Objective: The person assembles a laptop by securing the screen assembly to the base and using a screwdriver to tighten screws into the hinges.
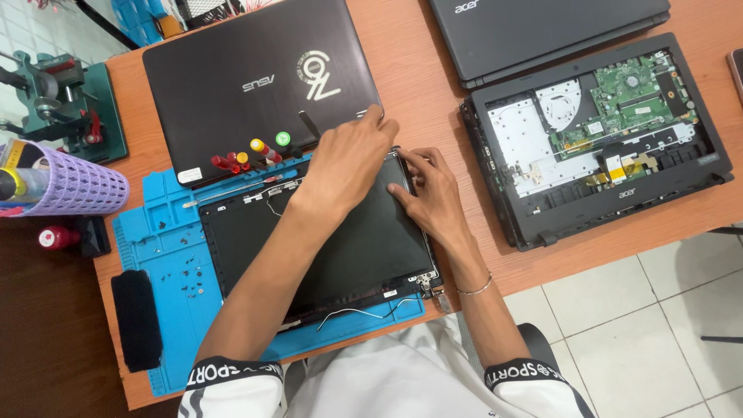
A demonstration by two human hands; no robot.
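A black laptop screen panel [348, 232] lies flat on a blue work mat [159, 232] in front of me. My left hand [352, 159] rests over the panel's far right corner, fingers bent down on its top edge. My right hand [429, 190] presses its fingertips on the panel's right edge just below that corner. Whether either hand pinches a small part is hidden. A thin white wire [356, 313] trails along the panel's near edge, by a metal hinge [429, 282].
A closed dark laptop [255, 85] lies beyond the mat, several screwdrivers [248, 155] beside it. An opened laptop base with a green board [604, 131] sits right, another closed laptop [542, 31] behind. A purple basket [70, 186] and a green vise [62, 101] stand left. Small screws [186, 271] dot the mat.
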